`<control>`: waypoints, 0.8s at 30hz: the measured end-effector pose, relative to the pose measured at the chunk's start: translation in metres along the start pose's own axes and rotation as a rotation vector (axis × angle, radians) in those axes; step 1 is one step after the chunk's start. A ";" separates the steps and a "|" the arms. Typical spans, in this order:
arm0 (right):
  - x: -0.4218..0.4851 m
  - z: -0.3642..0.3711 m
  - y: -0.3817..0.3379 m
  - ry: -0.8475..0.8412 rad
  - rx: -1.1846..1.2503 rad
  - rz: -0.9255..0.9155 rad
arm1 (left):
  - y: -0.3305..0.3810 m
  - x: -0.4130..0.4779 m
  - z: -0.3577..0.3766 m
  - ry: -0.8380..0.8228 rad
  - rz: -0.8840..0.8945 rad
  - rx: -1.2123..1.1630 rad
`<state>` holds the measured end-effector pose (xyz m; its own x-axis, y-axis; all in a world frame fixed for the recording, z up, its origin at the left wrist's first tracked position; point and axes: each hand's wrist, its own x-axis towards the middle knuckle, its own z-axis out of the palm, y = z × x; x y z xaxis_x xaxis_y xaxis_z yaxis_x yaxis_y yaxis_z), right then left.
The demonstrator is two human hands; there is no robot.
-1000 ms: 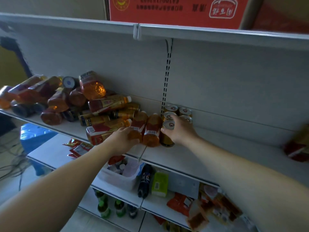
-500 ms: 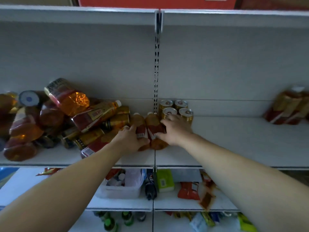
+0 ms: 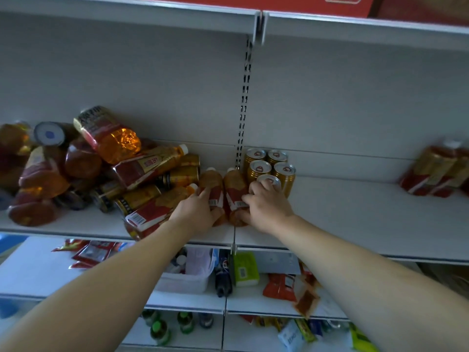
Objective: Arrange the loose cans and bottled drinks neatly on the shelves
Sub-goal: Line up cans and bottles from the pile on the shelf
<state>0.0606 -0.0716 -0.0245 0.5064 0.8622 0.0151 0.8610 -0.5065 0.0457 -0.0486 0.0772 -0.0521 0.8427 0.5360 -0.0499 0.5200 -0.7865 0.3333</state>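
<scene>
On the middle shelf [image 3: 355,224], just by the slotted upright in the back panel, two amber bottles with red labels stand side by side, touching, white caps up. The left hand [image 3: 195,212] has its fingers curled round the lower body of the left bottle [image 3: 212,181]. The right hand [image 3: 266,207] pinches the right bottle [image 3: 234,184] between thumb and forefinger, thumb low on the base, while its other fingers rest over the top of the front can [image 3: 270,179].

At one o'clock from the right hand stand four more gold cans [image 3: 284,171], upright and packed close in two pairs behind the front can.

At nine o'clock from the hands lies the loose heap [image 3: 114,174]: amber bottles and gold cans tumbled on their sides, piled over one another. One fallen bottle [image 3: 152,214] lies aslant at the heap's near edge, its cap end against the left bottle and passing under the left wrist.

At three o'clock, well apart at the shelf's far end, sits a blurred cluster of bottles [image 3: 436,171].

At twelve o'clock a red carton [image 3: 253,1] sits on the top shelf. At six o'clock, on the shelf below, are a clear plastic tub [image 3: 187,283], a dark bottle [image 3: 223,275], a green pack [image 3: 245,269] and red sachets [image 3: 279,287].
</scene>
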 end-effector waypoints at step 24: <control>-0.003 0.000 -0.021 -0.258 0.605 0.527 | 0.004 -0.018 -0.021 -0.199 -0.206 -0.216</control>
<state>0.0413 -0.0636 -0.0257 0.7806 0.5196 -0.3474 0.3488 -0.8233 -0.4477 -0.0649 0.0713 -0.0299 0.7448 0.5899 -0.3118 0.6583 -0.5736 0.4874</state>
